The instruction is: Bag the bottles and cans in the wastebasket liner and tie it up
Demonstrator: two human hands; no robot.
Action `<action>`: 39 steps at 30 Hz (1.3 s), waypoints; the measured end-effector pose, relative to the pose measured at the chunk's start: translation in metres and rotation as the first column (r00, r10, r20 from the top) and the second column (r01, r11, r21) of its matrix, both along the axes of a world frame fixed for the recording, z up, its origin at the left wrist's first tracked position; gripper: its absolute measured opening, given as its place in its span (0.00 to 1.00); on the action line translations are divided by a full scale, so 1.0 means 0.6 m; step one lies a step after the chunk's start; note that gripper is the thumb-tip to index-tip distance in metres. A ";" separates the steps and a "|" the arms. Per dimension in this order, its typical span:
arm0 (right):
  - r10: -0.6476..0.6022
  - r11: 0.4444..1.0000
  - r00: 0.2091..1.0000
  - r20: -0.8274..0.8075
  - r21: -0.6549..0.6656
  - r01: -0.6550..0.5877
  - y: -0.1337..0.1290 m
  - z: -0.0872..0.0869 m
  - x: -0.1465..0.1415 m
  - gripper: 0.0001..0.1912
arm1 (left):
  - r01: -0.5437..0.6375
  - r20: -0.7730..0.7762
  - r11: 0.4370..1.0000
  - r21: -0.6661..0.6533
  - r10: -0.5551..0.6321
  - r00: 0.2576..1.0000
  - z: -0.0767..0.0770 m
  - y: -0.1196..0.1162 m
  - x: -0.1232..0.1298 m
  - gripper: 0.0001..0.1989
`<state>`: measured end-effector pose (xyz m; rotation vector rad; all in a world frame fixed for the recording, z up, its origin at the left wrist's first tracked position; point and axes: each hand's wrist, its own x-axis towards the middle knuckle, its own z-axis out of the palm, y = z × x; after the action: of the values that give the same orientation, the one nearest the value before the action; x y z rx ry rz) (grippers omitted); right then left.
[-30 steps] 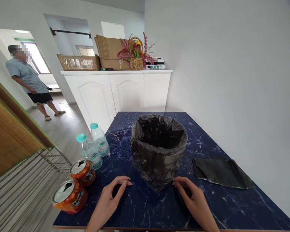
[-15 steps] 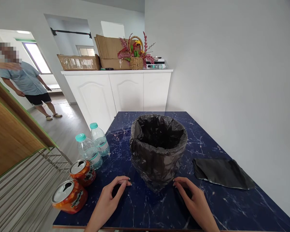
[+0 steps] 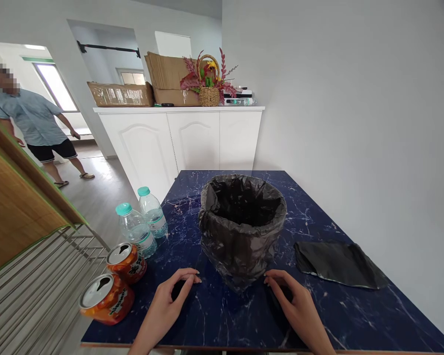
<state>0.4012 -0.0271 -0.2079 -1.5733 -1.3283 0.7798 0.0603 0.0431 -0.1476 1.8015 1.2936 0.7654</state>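
On the blue marbled table [image 3: 222, 323], the left hand [image 3: 166, 300] rests with fingers loosely curled, holding nothing; the black-bagged bin [image 3: 240, 254] stands upright ahead, between both hands, its base nearer the right hand [image 3: 299, 301], likewise loosely curled and empty.

Tabletop [image 3: 225, 315]: navy, white-veined | bin liner [image 3: 240, 251]: black | folded bag [image 3: 340, 265]: black | cans [image 3: 120, 305]: orange | bottle caps [image 3: 124, 209]: turquoise

- Front orange soda can [image 3: 110, 301]: slanted lettering, illegible from where I stand.
- Rear orange soda can [image 3: 130, 268]: Chinese characters, not securely readable.
- Clear water bottles [image 3: 133, 228]: label print too small.
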 end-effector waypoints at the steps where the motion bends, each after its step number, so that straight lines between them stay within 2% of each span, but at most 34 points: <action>1: -0.002 1.000 1.000 0.000 0.004 0.002 0.000 0.000 0.000 0.22 | 0.001 -0.002 1.000 0.004 -0.001 1.000 0.001 0.000 0.001 0.20; 6: -0.006 1.000 1.000 0.002 0.009 0.006 -0.001 -0.001 -0.001 0.22 | 0.052 -0.029 0.998 0.029 -0.051 0.998 0.015 -0.003 0.007 0.18; 8: -0.002 1.000 1.000 0.003 0.004 0.002 -0.002 -0.002 -0.001 0.22 | 0.075 -0.059 0.996 0.047 -0.072 0.996 0.029 -0.008 0.008 0.17; 10: 0.003 1.000 1.000 0.002 0.008 -0.003 -0.002 -0.003 -0.001 0.22 | 0.096 -0.113 0.989 0.111 -0.083 0.990 0.055 -0.015 0.008 0.16; 12: 0.007 1.000 1.000 0.000 0.016 -0.007 -0.002 -0.002 -0.001 0.22 | 0.121 -0.189 0.957 0.265 -0.072 0.979 0.096 -0.021 0.004 0.13; 13: 0.010 1.000 1.000 -0.002 0.016 -0.010 -0.002 -0.002 -0.001 0.22 | 0.132 -0.232 0.919 0.371 -0.046 0.972 0.122 -0.022 0.001 0.12; 15: 0.012 1.000 1.000 -0.003 0.005 -0.012 -0.001 -0.001 -0.001 0.22 | 0.146 -0.308 0.792 0.593 0.056 0.950 0.181 -0.012 -0.008 0.10; 16: 0.013 1.000 1.000 -0.003 -0.002 -0.013 -0.001 0.000 -0.001 0.22 | 0.137 -0.332 0.711 0.690 0.142 0.933 0.213 -0.001 -0.014 0.10; 17: 0.015 1.000 1.000 -0.002 -0.007 -0.015 -0.002 0.000 -0.001 0.23 | 0.136 -0.364 0.647 0.750 0.233 0.902 0.245 0.016 -0.021 0.12; 18: 0.016 1.000 1.000 -0.001 -0.009 -0.016 -0.002 0.001 -0.001 0.23 | 0.161 -0.421 0.612 0.775 0.309 0.853 0.274 0.037 -0.027 0.15; 20: 0.019 1.000 1.000 -0.002 -0.010 -0.019 -0.002 0.001 -0.001 0.23 | 0.173 -0.525 0.610 0.773 0.461 0.716 0.324 0.090 -0.041 0.21; 22: 0.016 1.000 1.000 -0.003 -0.011 -0.016 -0.003 0.001 -0.001 0.23 | 0.130 -0.664 0.727 0.674 0.519 0.539 0.356 0.147 -0.053 0.23; 24: 0.011 1.000 1.000 0.000 -0.006 -0.011 -0.002 0.000 -0.002 0.23 | 0.097 -0.724 0.790 0.605 0.495 0.482 0.369 0.198 -0.063 0.25; 27: 0.009 1.000 1.000 0.004 0.014 -0.009 -0.002 -0.002 -0.002 0.23 | 0.043 -0.779 0.857 0.513 0.445 0.441 0.364 0.253 -0.075 0.28; 31: 0.016 1.000 1.000 0.001 0.024 -0.016 -0.001 -0.004 -0.001 0.23 | -0.007 -0.795 0.880 0.475 0.432 0.426 0.345 0.280 -0.079 0.22; 34: 0.023 0.999 1.000 -0.005 0.031 -0.023 -0.002 -0.003 -0.002 0.22 | -0.012 -0.768 0.866 0.501 0.451 0.455 0.348 0.268 -0.071 0.19; 36: 0.024 0.999 1.000 -0.012 0.034 -0.024 -0.002 -0.002 -0.002 0.22 | -0.010 -0.723 0.834 0.552 0.484 0.492 0.367 0.245 -0.060 0.21; 38: 0.022 0.999 1.000 -0.017 0.030 -0.022 -0.002 -0.003 -0.003 0.21 | -0.017 -0.640 0.767 0.642 0.547 0.539 0.398 0.211 -0.044 0.26; 39: 0.023 0.999 1.000 -0.018 0.028 -0.022 -0.001 -0.003 -0.003 0.22 | -0.030 -0.572 0.711 0.703 0.590 0.570 0.418 0.191 -0.035 0.28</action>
<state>0.3993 -0.0280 -0.2095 -1.5285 -1.3399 0.7851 0.0396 0.1577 0.1030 2.6560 2.2073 0.6740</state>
